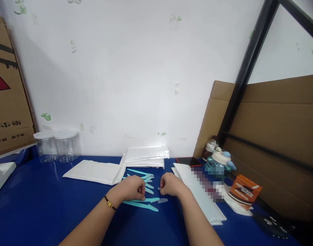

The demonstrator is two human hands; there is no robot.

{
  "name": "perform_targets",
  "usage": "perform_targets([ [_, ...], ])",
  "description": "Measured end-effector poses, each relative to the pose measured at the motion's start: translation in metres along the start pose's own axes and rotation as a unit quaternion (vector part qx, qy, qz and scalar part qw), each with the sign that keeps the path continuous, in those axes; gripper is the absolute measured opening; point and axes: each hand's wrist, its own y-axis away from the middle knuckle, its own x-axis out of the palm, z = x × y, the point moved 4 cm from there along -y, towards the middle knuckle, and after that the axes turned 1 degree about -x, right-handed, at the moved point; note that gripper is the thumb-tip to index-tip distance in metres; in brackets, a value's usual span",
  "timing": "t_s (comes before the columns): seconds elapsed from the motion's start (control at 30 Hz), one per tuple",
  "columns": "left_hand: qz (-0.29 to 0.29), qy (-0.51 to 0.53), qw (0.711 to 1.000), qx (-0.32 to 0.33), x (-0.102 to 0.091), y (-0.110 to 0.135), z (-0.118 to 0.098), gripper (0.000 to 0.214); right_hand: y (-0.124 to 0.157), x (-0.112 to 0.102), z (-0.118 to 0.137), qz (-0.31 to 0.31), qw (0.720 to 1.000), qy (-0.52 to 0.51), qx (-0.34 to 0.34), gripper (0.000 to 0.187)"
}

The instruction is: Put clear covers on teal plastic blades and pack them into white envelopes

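Note:
Several slim turquoise eyebrow razors (pixel 148 206) lie in a loose row on the blue table. My left hand (pixel 133 188) is over them, its fingers curled and pressed together; their tips are just above one razor's handle, and what they hold is hidden. To its right, my right hand (pixel 170 184) is closed in a pinch, with the edge of a small translucent cap (pixel 159 188) showing at the fingertips. Another clear cap (pixel 162 201) rests on the table between the hands, beside a razor's tip.
White padded envelopes (pixel 95 171) lie left, more packs (pixel 146 154) by the wall, and flat white sleeves (pixel 204 201) beside my right arm. Two clear jars (pixel 66 148) stand back left. At right are a phone (pixel 188 161), a brown bottle (pixel 211 148), a teal cup (pixel 219 162) and an orange pouch (pixel 245 191).

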Motion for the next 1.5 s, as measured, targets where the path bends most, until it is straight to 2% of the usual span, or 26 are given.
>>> perform_targets([
  [0.07, -0.005, -0.004, 1.000, -0.006, 0.002, -0.002, 0.002, 0.011, 0.000, -0.001, 0.000, -0.016, 1.000, 0.019, 0.003, 0.010],
  [0.2, -0.050, -0.019, 0.999, -0.008, -0.003, -0.004, 0.005, 0.013, -0.003, -0.002, 0.001, -0.062, 0.998, 0.027, -0.019, 0.008],
  [0.33, -0.049, -0.015, 0.999, -0.007, -0.005, -0.002, 0.004, 0.026, -0.007, 0.000, 0.000, -0.083, 0.996, 0.025, -0.033, 0.006],
  [0.5, 0.002, 0.005, 1.000, -0.023, 0.000, -0.002, 0.001, 0.013, -0.010, 0.003, -0.005, -0.056, 0.997, -0.025, -0.043, 0.009],
  [0.63, -0.027, 0.014, 0.999, -0.011, -0.004, -0.001, 0.000, 0.012, -0.008, -0.001, -0.014, -0.039, 0.993, -0.109, -0.038, 0.011],
  [0.77, -0.060, 0.094, 0.994, 0.013, -0.011, 0.000, 0.006, 0.017, -0.008, -0.006, -0.016, -0.015, 0.964, -0.258, -0.061, 0.020],
  [0.87, -0.082, 0.157, 0.984, 0.008, -0.015, -0.001, 0.014, 0.022, -0.008, -0.009, -0.011, -0.024, 0.953, -0.290, -0.085, 0.011],
  [0.97, -0.084, 0.194, 0.977, 0.008, -0.015, -0.003, 0.018, 0.025, -0.008, -0.013, -0.007, -0.048, 0.947, -0.307, -0.079, 0.012],
  [1.07, -0.076, 0.224, 0.972, 0.013, -0.014, -0.004, 0.020, 0.026, -0.005, -0.019, -0.004, -0.071, 0.930, -0.351, -0.087, 0.015],
  [1.37, -0.090, 0.231, 0.969, 0.017, -0.016, -0.007, 0.025, 0.030, -0.006, -0.016, -0.003, -0.040, 0.874, -0.481, -0.059, 0.034],
  [1.5, -0.091, 0.231, 0.968, 0.020, -0.017, -0.006, 0.021, 0.029, -0.007, -0.015, -0.004, -0.039, 0.863, -0.501, -0.053, 0.037],
])
